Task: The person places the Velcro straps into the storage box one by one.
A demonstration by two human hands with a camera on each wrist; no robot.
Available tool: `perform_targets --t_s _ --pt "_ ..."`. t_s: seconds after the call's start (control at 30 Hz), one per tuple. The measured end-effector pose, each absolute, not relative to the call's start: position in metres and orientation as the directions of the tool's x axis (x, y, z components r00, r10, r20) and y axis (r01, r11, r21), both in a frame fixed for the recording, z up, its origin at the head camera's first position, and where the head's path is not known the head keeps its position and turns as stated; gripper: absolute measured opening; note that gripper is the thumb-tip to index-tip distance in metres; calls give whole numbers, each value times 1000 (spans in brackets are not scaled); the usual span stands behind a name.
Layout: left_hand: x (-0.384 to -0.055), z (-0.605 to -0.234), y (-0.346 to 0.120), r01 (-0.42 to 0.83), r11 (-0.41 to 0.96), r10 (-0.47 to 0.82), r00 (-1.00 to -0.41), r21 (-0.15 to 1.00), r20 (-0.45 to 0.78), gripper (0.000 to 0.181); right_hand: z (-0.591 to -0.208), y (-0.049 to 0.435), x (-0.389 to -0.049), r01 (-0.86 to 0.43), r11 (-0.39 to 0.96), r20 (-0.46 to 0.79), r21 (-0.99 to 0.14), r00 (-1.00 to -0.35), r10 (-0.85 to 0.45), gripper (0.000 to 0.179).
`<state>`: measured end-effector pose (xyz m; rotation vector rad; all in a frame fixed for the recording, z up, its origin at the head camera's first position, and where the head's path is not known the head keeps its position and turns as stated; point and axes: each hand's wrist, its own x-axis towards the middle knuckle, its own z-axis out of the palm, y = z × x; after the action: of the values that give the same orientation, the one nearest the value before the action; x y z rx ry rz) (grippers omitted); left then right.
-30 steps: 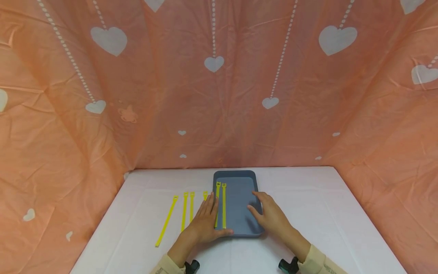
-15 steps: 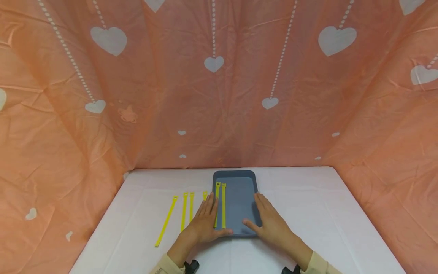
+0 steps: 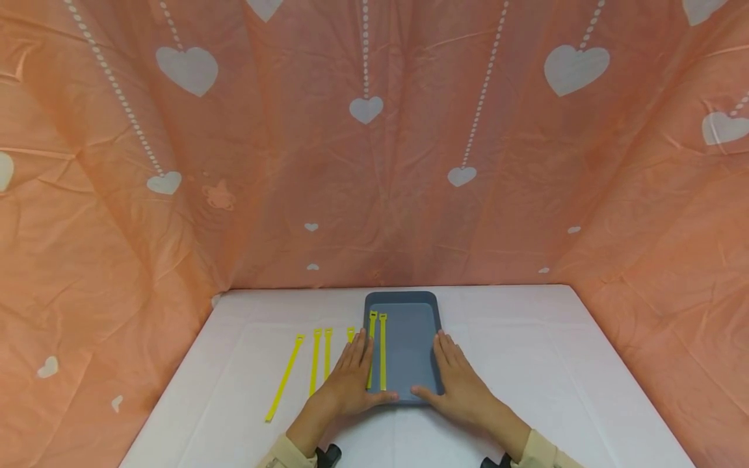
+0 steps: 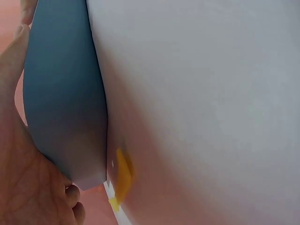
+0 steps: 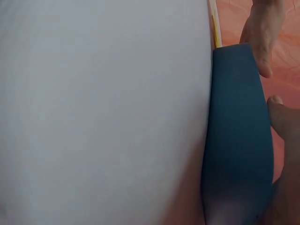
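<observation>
Your tray (image 3: 412, 351)'s smooth, blue-grey and round-cornered, sitting on the white worktop (image 3: 556, 370). Two skinny yellow zip ties (image 3: 383, 354) lie inside, four more ties (image 3: 285, 377) left of it. Your left hand (image 3: 349, 382) and right hand (image 3: 462, 385) flank it, fingers straight, thumbs spread wide at its near rim.

- The right hand (image 3: 465, 390) has come down from above the right part of the tray (image 3: 409, 351) to its right side.
- Its fingers (image 3: 449, 351), bent over the tray's right rim a second ago, now lie straighter along that rim.
- Its thumb (image 3: 427, 394) has dropped from over the tray's floor to its near end.
- The right wrist camera (image 3: 496, 462), nearer than the tray, sits lower in the head view.
</observation>
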<state>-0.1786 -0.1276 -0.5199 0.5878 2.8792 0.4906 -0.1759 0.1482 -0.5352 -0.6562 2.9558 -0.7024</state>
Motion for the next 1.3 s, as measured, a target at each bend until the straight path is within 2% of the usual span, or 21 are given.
perform_targets --t_s 0.43,0.63,0.83,0.97,1.17,1.3 --pt "-182 -524 -132 358 837 426 -901 414 -81 128 -537 144 -173 -405 813 125 -418 -912 -390 119" --pt "-184 -525 -140 351 802 418 -908 484 -33 109 -535 142 -174 -384 820 79 -423 -918 -389 120" --pt "-187 -517 -147 328 761 359 -932 560 58 88 -537 143 -171 -410 784 157 -465 -910 -383 119" --pt "-188 -511 -157 284 744 283 -954 605 99 75 -540 144 -172 -412 783 162 -466 -910 -383 119" --pt "-192 -504 -177 223 698 154 -975 680 162 55 -537 144 -173 -385 814 99 -436 -919 -381 120" --pt "-195 -503 -191 211 666 115 -977 716 181 52 -535 144 -173 -366 838 51 -405 -924 -379 120"
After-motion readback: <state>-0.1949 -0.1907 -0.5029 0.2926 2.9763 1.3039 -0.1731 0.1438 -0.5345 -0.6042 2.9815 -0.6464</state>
